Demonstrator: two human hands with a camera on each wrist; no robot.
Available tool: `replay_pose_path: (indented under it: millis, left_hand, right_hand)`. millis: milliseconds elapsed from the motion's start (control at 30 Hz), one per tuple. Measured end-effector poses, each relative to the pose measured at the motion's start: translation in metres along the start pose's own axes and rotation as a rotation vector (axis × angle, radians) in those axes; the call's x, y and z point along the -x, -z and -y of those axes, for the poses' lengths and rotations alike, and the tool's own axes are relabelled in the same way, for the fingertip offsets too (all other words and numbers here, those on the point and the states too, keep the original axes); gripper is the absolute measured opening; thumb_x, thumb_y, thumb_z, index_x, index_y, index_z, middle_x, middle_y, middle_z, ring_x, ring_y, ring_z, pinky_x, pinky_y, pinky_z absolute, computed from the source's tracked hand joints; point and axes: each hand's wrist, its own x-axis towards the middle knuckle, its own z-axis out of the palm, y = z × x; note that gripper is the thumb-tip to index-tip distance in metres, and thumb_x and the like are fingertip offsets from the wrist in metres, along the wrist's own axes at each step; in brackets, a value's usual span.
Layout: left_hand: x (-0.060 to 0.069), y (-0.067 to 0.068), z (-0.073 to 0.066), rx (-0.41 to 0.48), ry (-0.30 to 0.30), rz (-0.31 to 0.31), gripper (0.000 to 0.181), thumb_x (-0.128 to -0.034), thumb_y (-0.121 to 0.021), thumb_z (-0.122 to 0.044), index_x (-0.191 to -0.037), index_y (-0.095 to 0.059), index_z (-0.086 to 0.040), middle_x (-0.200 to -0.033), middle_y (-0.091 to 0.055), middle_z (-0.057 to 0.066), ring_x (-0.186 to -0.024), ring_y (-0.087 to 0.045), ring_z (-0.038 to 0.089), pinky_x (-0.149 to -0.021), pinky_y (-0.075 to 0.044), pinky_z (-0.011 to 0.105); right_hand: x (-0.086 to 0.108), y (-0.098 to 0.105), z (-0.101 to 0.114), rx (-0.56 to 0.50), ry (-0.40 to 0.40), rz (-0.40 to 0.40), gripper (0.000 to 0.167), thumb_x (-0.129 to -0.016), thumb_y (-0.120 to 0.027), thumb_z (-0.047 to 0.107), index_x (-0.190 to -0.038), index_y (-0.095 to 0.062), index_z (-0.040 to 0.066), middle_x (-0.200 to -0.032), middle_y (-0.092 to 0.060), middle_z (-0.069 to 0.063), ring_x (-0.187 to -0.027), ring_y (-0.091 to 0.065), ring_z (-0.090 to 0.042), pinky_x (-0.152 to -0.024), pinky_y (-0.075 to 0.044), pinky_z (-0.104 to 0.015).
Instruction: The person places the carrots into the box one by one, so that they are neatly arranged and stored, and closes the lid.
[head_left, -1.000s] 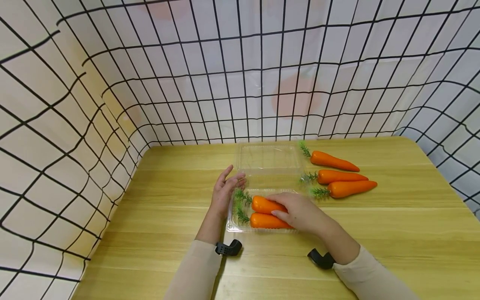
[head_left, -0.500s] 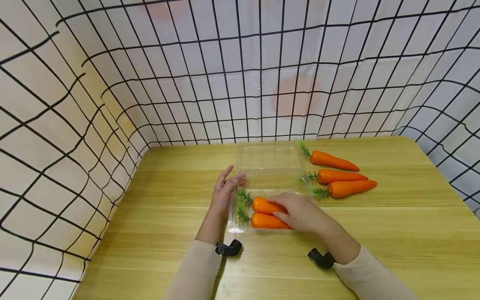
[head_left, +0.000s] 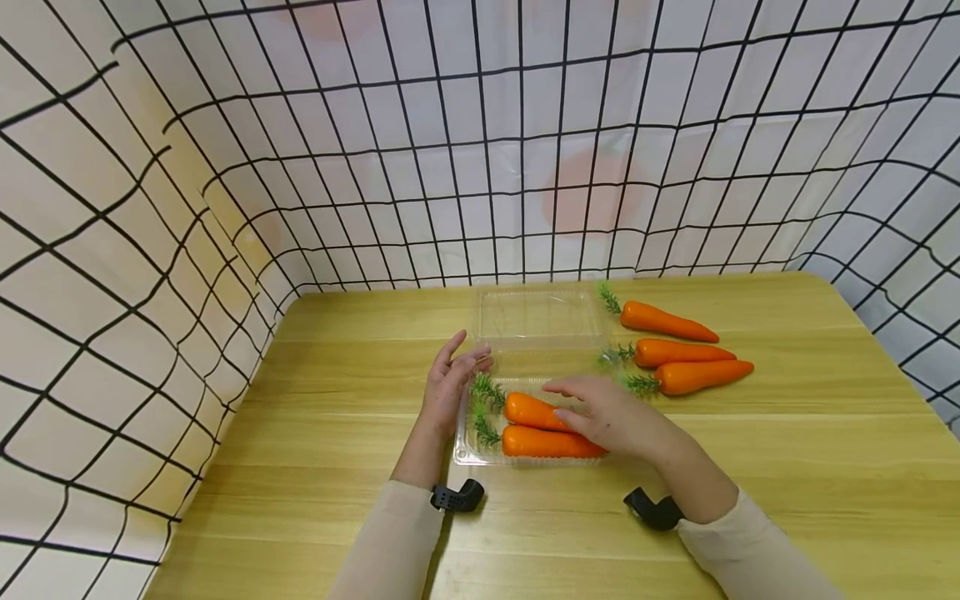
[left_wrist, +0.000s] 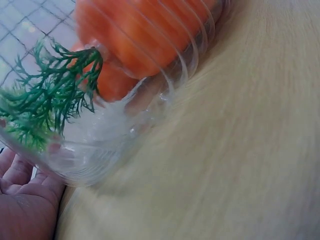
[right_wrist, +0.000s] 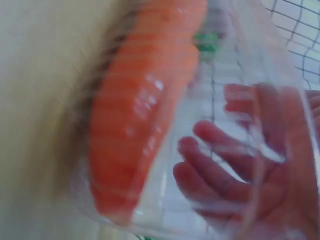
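Observation:
Two orange carrots with green feathery tops, one at the back [head_left: 528, 410] and one in front [head_left: 551, 442], lie side by side in the base of a clear plastic clamshell box [head_left: 462, 455]. My left hand [head_left: 447, 387] is at the box's left side, fingers spread; the left wrist view shows this hand [left_wrist: 25, 200] against the clear wall by the leafy tops [left_wrist: 60, 95]. My right hand [head_left: 611, 417] hovers over the carrots' right ends, hiding part of the back one. Through the plastic in the right wrist view, the right hand's fingers [right_wrist: 215, 175] look loosely extended and hold nothing.
The box's clear lid [head_left: 536, 317] lies folded back behind its base. Right of it, three more carrots rest on the wooden table: a rear one [head_left: 667, 322], a middle one [head_left: 682, 352] and a near one [head_left: 701, 377]. Black wire mesh [head_left: 495, 167] surrounds the table's back and sides.
My right hand has let go of the back carrot and drawn slightly right, uncovering more of the front carrot. The left hand has stayed in place.

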Motion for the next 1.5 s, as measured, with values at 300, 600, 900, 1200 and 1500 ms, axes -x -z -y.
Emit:
replay_pose_path:
  millis: [300,600,900,1200,1500]
  left_hand:
    - [-0.001,0.0,0.0,-0.009,0.012,-0.003,0.061,-0.1028,-0.051,-0.012,-0.16,-0.03,-0.009,-0.137,-0.065,0.018,-0.125,-0.065,0.033,-0.121,-0.036,0.046]
    - [-0.001,0.001,0.002,0.013,0.012,0.0,0.061,-0.1032,-0.051,-0.011,-0.16,-0.029,-0.007,-0.136,-0.067,0.016,-0.119,-0.069,0.025,-0.123,-0.033,0.047]
    - [0.0,0.001,0.0,0.019,-0.001,0.009,0.061,-0.1025,-0.051,-0.011,-0.159,-0.029,-0.006,-0.138,-0.064,0.022,-0.118,-0.069,0.025,-0.125,-0.03,0.05]
    - [-0.001,0.001,0.002,0.021,0.002,0.004,0.061,-0.1024,-0.051,-0.011,-0.159,-0.03,-0.007,-0.137,-0.064,0.022,-0.118,-0.069,0.027,-0.124,-0.031,0.049]
    - [-0.001,0.001,0.002,0.027,-0.008,0.006,0.061,-0.1023,-0.051,-0.01,-0.159,-0.03,-0.005,-0.137,-0.063,0.024,-0.117,-0.069,0.026,-0.125,-0.031,0.048]
  right_hand:
    - [0.012,0.031,-0.005,-0.066,-0.052,-0.1,0.042,-0.1,-0.065,0.025,-0.141,-0.062,0.014,-0.139,-0.064,-0.011,-0.125,-0.062,-0.037,-0.102,-0.053,-0.057]
    - [0.024,0.058,-0.028,-0.122,-0.099,-0.182,0.044,-0.101,-0.065,0.027,-0.142,-0.06,0.015,-0.142,-0.063,-0.01,-0.127,-0.06,-0.033,-0.102,-0.054,-0.054]
    - [0.036,0.079,-0.047,-0.136,-0.171,-0.242,0.048,-0.098,-0.067,0.041,-0.14,-0.061,0.019,-0.141,-0.063,-0.008,-0.125,-0.062,-0.032,-0.092,-0.053,-0.026]
    - [0.047,0.091,-0.075,-0.139,-0.247,-0.232,0.052,-0.101,-0.063,0.041,-0.145,-0.055,0.015,-0.149,-0.055,-0.015,-0.129,-0.056,-0.035,-0.09,-0.046,-0.02]
    - [0.056,0.098,-0.103,-0.148,-0.319,-0.235,0.06,-0.101,-0.059,0.046,-0.15,-0.049,0.011,-0.152,-0.051,-0.018,-0.134,-0.05,-0.037,-0.098,-0.044,-0.032]
